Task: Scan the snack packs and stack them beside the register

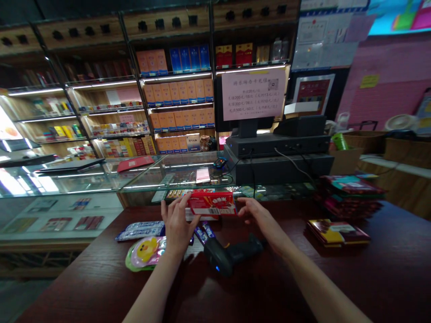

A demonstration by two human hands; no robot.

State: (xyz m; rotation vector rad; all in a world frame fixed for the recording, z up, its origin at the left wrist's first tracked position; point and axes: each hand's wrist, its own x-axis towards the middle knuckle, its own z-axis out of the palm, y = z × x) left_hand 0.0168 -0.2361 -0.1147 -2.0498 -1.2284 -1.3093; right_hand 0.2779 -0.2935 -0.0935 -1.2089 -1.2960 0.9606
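Note:
A red snack box [212, 203], its barcode side towards me, is held above the dark table. My left hand [177, 222] is closed on its left end, thumb below and fingers above. Close by the box's right end, my right hand [257, 217] has its fingers apart and curved; I cannot tell whether the fingertips touch it. Below the box lies a black barcode scanner [232, 255] with a blue light. Blue-and-purple wrapped bars [204, 233] lie behind the scanner's head. Left of my left hand are blue-and-white packets [141, 230] and a pouch with a yellow duck [148, 252].
To the right sit a yellow-and-maroon packet [338, 233] and a stack of maroon packs [350, 195]. Beyond the table stand a glass counter [161, 172] and a register monitor with a paper sign [254, 94]. Shelves [178, 107] of boxes line the back.

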